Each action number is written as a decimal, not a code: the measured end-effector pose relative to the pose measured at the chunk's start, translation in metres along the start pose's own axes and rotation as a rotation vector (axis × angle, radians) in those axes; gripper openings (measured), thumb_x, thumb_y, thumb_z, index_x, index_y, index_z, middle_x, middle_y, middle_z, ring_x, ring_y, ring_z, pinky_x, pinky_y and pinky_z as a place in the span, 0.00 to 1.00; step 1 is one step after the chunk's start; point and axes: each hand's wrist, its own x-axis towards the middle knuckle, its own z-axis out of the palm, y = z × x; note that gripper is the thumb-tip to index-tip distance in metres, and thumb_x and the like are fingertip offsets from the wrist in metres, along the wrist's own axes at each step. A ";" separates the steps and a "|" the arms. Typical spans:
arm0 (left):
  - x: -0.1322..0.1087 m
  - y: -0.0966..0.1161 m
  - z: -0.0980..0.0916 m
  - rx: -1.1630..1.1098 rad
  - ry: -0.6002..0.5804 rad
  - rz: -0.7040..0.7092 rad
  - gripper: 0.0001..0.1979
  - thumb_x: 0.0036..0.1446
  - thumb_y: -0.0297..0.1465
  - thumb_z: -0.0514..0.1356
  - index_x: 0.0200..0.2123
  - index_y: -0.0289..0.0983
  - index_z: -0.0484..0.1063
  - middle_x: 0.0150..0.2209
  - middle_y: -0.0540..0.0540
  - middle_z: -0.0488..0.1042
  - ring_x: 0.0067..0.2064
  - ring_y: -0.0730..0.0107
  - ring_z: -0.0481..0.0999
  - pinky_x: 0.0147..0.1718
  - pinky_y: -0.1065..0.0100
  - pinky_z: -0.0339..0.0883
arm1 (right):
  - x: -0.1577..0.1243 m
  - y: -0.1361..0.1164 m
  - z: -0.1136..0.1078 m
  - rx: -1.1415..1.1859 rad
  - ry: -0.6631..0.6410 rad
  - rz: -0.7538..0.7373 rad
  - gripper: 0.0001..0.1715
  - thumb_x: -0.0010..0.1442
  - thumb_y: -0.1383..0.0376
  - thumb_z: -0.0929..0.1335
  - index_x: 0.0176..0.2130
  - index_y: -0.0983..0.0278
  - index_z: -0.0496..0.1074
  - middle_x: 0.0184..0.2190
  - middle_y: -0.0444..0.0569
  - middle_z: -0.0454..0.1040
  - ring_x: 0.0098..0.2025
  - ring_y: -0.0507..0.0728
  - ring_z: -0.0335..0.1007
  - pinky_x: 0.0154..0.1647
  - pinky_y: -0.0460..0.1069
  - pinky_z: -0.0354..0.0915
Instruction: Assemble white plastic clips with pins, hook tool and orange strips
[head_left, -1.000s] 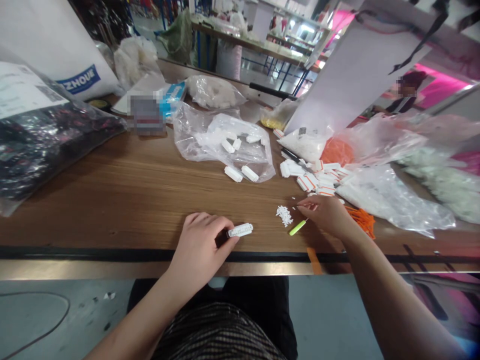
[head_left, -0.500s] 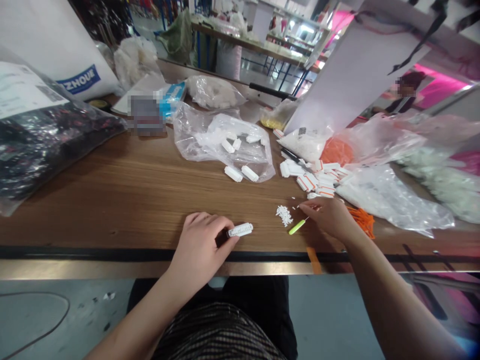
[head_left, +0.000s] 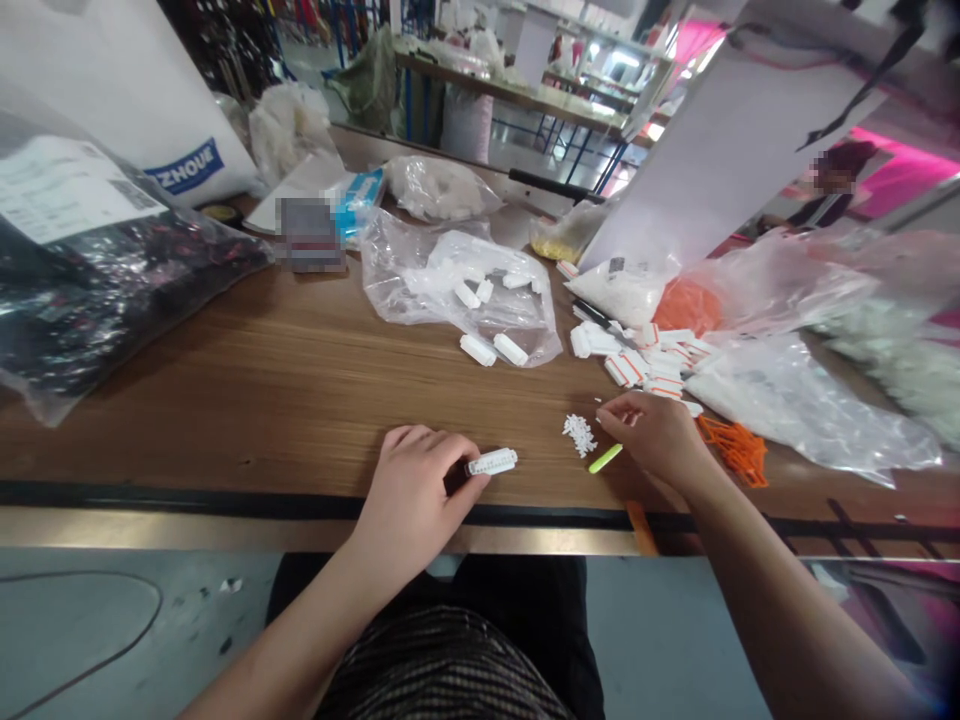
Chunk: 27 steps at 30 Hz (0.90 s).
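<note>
Between the thumb and fingers of my left hand [head_left: 420, 485], a white plastic connector housing [head_left: 493, 462] is held, a row of small openings along its side facing me. My right hand [head_left: 649, 432] is at the table to the right, thumb and forefinger pinched together; whatever is between the tips is too small to make out. Just left of those fingertips lies a heap of tiny white plugs [head_left: 579, 436], with a few loose ones beside it. A tool with a yellow-green handle [head_left: 605, 459] rests below the right hand, its far end hidden by the fingers.
White housings [head_left: 478, 350] lie on and beside a clear plastic bag [head_left: 397, 290]. More housings with orange strips [head_left: 626, 368] are piled behind my right hand. Orange pieces [head_left: 735, 452] lie to its right. A large bag of dark material [head_left: 112, 290] fills the left. A person [head_left: 836, 195] is in the background.
The view has shifted slightly, moving everything a little to the right. My right fingertips have drawn closer together beside the tiny plugs. My left hand keeps hold of the connector housing.
</note>
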 end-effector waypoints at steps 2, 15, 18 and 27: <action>0.000 0.001 0.000 -0.002 -0.002 -0.002 0.06 0.61 0.32 0.67 0.35 0.42 0.72 0.33 0.53 0.79 0.38 0.60 0.74 0.47 0.54 0.59 | -0.010 -0.020 0.004 0.165 -0.022 -0.115 0.09 0.57 0.61 0.70 0.29 0.61 0.78 0.24 0.44 0.78 0.26 0.54 0.72 0.29 0.49 0.63; 0.002 0.003 -0.001 -0.011 -0.007 -0.020 0.05 0.61 0.31 0.67 0.35 0.42 0.74 0.34 0.52 0.80 0.38 0.61 0.75 0.47 0.52 0.61 | -0.035 -0.083 0.044 0.449 -0.184 -0.531 0.08 0.63 0.65 0.71 0.31 0.62 0.76 0.24 0.40 0.71 0.29 0.51 0.64 0.40 0.51 0.60; 0.002 0.003 -0.001 -0.011 0.001 -0.019 0.05 0.60 0.31 0.68 0.35 0.42 0.74 0.35 0.51 0.81 0.38 0.60 0.76 0.47 0.52 0.62 | -0.035 -0.081 0.045 0.432 -0.167 -0.552 0.09 0.64 0.64 0.70 0.31 0.61 0.75 0.24 0.41 0.71 0.29 0.51 0.64 0.40 0.52 0.59; 0.001 0.002 -0.001 -0.016 -0.004 -0.022 0.05 0.61 0.31 0.68 0.35 0.41 0.74 0.34 0.53 0.80 0.38 0.62 0.75 0.48 0.53 0.60 | -0.036 -0.082 0.047 0.343 -0.075 -0.656 0.07 0.64 0.67 0.69 0.32 0.62 0.73 0.25 0.41 0.71 0.29 0.51 0.65 0.43 0.53 0.57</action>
